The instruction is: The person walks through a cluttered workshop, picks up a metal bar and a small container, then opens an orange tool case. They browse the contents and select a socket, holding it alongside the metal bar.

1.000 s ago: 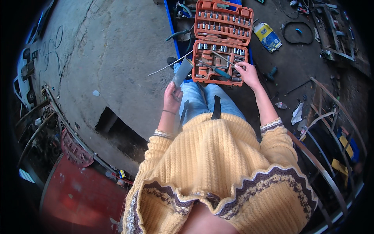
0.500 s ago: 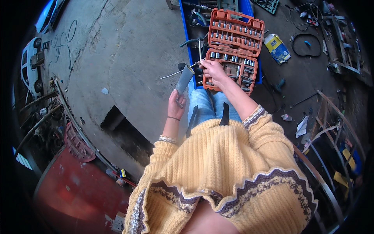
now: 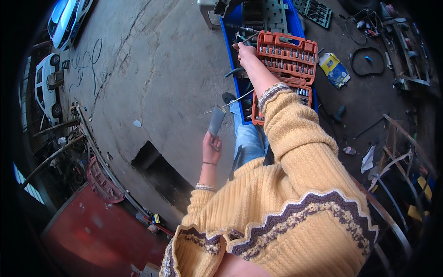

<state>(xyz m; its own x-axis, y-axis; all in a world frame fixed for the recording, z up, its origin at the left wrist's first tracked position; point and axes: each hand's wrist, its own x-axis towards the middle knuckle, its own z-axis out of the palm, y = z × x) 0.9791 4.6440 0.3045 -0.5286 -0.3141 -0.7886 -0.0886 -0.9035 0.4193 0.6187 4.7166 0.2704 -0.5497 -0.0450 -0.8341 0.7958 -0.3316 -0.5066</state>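
Observation:
My left hand [image 3: 212,147] is closed around the lower end of a grey, flat, tapered piece [image 3: 217,121], held upright over the floor beside my leg. My right hand [image 3: 247,53] reaches across the left rim of a blue tray [image 3: 238,85]. Its fingers are bent together beside dark-handled hand tools [image 3: 239,39]; what they hold, if anything, is hidden. Under my right forearm lies an orange socket set case [image 3: 295,77], opened flat, with rows of metal sockets. A thin metal rod [image 3: 239,98] sticks out over the tray's left edge, behind the grey piece.
Right of the tray lie a yellow-and-blue bag [image 3: 334,70], a black belt loop [image 3: 354,64] and a green tool case [image 3: 318,13]. A dark rectangular pit [image 3: 161,171] opens in the floor at left, near a red panel [image 3: 92,226]. Metal frames [image 3: 397,161] stand at right.
My right hand has moved from over the orange case forward to the tray's far left, and the metal tool in it no longer shows. My left hand still holds the grey piece.

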